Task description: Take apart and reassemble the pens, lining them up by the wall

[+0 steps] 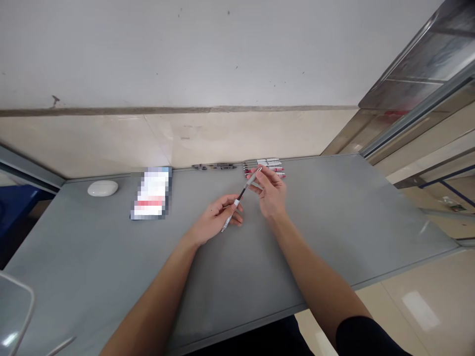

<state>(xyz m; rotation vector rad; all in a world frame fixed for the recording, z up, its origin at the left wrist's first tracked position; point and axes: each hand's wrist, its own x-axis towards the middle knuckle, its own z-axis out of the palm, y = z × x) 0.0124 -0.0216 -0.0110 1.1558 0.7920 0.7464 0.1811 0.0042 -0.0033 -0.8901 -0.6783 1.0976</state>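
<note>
1. Pen point(242, 192) spans two bare hands above a gray table point(148, 277), its pale end sections apart, a dark length exposed between; it appears not closed up.
2. Left hand point(211, 221) pinches the lower white section; right hand point(273, 196) grips the upper section in its fingertips.
3. White-and-red pen pieces point(269, 162) lie lined up by the wall point(241, 133), beside dark pen pieces point(225, 166), seemingly unjoined.

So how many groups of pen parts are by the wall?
2: a dark group at the table's back edge, and a white and red group to its right, partly behind the right hand, which may hide more pieces.
</note>
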